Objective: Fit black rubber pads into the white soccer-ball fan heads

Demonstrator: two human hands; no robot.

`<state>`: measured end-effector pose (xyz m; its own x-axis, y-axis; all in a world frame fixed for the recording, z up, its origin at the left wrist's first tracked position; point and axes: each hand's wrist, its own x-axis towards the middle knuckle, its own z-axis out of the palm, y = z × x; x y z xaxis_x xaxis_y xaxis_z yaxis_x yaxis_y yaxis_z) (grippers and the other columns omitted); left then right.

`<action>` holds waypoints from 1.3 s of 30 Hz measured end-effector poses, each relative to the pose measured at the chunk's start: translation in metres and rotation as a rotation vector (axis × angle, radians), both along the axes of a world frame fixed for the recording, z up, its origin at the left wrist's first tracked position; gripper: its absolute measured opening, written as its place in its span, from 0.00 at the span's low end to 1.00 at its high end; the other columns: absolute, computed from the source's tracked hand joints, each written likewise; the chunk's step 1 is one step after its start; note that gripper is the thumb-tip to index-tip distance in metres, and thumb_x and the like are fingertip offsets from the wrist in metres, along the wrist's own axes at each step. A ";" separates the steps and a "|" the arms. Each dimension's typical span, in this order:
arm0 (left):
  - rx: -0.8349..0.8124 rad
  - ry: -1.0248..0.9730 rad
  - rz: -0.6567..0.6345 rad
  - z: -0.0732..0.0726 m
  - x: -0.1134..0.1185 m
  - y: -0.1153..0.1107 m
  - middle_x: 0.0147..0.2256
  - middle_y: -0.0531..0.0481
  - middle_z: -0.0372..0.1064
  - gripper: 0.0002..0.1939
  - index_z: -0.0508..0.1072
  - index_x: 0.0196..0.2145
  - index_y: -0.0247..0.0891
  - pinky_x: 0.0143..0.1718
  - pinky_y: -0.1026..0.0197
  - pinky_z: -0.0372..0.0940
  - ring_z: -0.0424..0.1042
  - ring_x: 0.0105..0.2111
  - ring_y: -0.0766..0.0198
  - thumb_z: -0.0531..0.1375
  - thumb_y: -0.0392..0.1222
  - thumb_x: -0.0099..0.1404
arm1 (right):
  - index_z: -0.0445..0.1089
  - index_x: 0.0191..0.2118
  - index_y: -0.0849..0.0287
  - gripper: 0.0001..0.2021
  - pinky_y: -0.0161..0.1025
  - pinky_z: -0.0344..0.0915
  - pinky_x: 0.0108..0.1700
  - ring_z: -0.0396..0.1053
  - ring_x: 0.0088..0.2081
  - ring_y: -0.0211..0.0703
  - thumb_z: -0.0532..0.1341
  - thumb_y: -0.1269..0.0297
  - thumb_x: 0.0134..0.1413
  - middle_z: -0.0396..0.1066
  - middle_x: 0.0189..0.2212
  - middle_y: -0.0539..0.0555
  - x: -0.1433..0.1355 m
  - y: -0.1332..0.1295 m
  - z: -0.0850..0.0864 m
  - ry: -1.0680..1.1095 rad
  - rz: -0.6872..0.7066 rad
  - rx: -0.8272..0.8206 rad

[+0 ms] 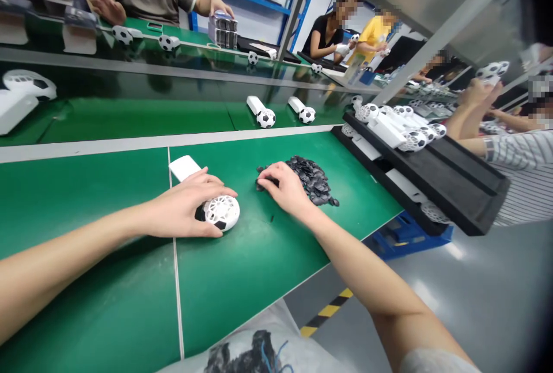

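Note:
My left hand (192, 206) curls around the round head of a football-patterned handheld fan (222, 213), which rests on the green bench top. Its openwork white grille faces up, with black patches at the side, and its white handle (185, 168) sticks out beyond my fingers. At the left edge of a heap of small flat black pieces (311, 180), my right hand (283, 187) has thumb and fingertips pinched together on a small black piece. Part of the heap is hidden behind that hand. A tiny black bit (272, 218) lies between my two hands.
Two similar fans (265, 117) lie on the green conveyor belt (194, 116) beyond the bench, with another (30, 86) at far left. Black trays (458, 174) of fans stack at the right bench edge. Co-workers sit opposite and at right, one holding up a fan (492, 72).

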<state>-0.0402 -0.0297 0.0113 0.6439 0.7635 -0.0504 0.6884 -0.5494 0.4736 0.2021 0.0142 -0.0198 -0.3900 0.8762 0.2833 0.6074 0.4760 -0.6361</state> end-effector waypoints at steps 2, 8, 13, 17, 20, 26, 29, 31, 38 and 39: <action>-0.054 0.054 -0.024 0.002 -0.003 0.001 0.58 0.46 0.52 0.33 0.60 0.55 0.51 0.57 0.37 0.41 0.43 0.60 0.41 0.62 0.55 0.52 | 0.73 0.32 0.58 0.04 0.42 0.59 0.47 0.63 0.40 0.43 0.60 0.67 0.52 0.67 0.32 0.54 0.006 0.013 -0.001 -0.189 -0.043 0.066; 0.017 0.020 0.163 -0.008 0.014 -0.020 0.59 0.42 0.52 0.38 0.55 0.59 0.42 0.57 0.34 0.34 0.33 0.62 0.42 0.58 0.59 0.55 | 0.74 0.37 0.57 0.08 0.40 0.58 0.45 0.62 0.41 0.43 0.59 0.64 0.55 0.68 0.35 0.56 0.004 0.022 -0.003 -0.389 0.018 0.042; -0.030 -0.021 0.119 -0.010 0.016 -0.025 0.60 0.42 0.51 0.31 0.57 0.56 0.41 0.58 0.35 0.36 0.32 0.63 0.45 0.58 0.53 0.57 | 0.71 0.37 0.59 0.10 0.38 0.59 0.39 0.64 0.38 0.42 0.59 0.59 0.55 0.68 0.34 0.55 -0.006 0.018 0.001 -0.408 -0.013 0.022; -0.134 -0.089 0.040 -0.006 0.011 -0.021 0.62 0.44 0.44 0.32 0.53 0.58 0.42 0.59 0.42 0.45 0.30 0.63 0.50 0.58 0.46 0.58 | 0.70 0.34 0.59 0.07 0.38 0.59 0.38 0.64 0.36 0.43 0.61 0.62 0.52 0.68 0.32 0.55 -0.014 0.023 0.002 -0.457 -0.010 0.023; -0.127 -0.108 0.041 -0.005 0.008 -0.021 0.62 0.45 0.43 0.31 0.53 0.57 0.41 0.60 0.43 0.43 0.29 0.63 0.52 0.57 0.42 0.57 | 0.69 0.31 0.59 0.04 0.37 0.59 0.40 0.64 0.35 0.40 0.61 0.65 0.52 0.67 0.30 0.53 -0.017 0.026 0.002 -0.453 0.047 0.007; -0.200 -0.115 -0.032 0.000 -0.004 -0.021 0.64 0.46 0.35 0.31 0.57 0.55 0.44 0.60 0.45 0.44 0.33 0.63 0.51 0.60 0.37 0.53 | 0.68 0.31 0.61 0.06 0.36 0.60 0.40 0.64 0.36 0.39 0.57 0.67 0.56 0.67 0.31 0.53 -0.013 -0.003 0.017 -0.299 0.246 0.030; -0.143 -0.266 0.090 -0.003 0.000 -0.024 0.59 0.47 0.53 0.23 0.63 0.50 0.44 0.60 0.46 0.46 0.41 0.62 0.53 0.59 0.47 0.58 | 0.68 0.34 0.61 0.07 0.37 0.61 0.43 0.64 0.39 0.39 0.54 0.66 0.58 0.67 0.34 0.54 -0.011 -0.027 0.032 -0.218 0.369 0.048; -0.044 -0.364 0.206 -0.006 0.008 -0.028 0.52 0.47 0.62 0.16 0.68 0.43 0.43 0.58 0.47 0.50 0.50 0.59 0.54 0.57 0.52 0.60 | 0.68 0.35 0.61 0.07 0.37 0.62 0.43 0.64 0.39 0.39 0.54 0.66 0.59 0.67 0.35 0.55 -0.012 -0.039 0.039 -0.193 0.413 0.066; 0.181 -0.386 0.125 -0.009 0.019 -0.033 0.42 0.50 0.67 0.07 0.71 0.33 0.41 0.52 0.49 0.56 0.58 0.52 0.56 0.54 0.43 0.63 | 0.66 0.35 0.59 0.04 0.37 0.63 0.41 0.65 0.37 0.39 0.56 0.66 0.57 0.68 0.36 0.54 -0.020 -0.053 0.039 -0.090 0.412 0.071; 0.191 -0.375 0.115 -0.009 0.019 -0.033 0.41 0.50 0.67 0.07 0.71 0.33 0.41 0.52 0.49 0.56 0.58 0.52 0.56 0.54 0.43 0.63 | 0.66 0.39 0.59 0.05 0.37 0.63 0.41 0.66 0.36 0.38 0.56 0.66 0.57 0.68 0.37 0.54 -0.021 -0.054 0.038 -0.060 0.403 0.062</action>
<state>-0.0214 -0.0632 0.0027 0.5012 0.8039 0.3201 0.5498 -0.5815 0.5996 0.1811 -0.0398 0.0179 -0.7159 0.6317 0.2974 0.3993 0.7198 -0.5679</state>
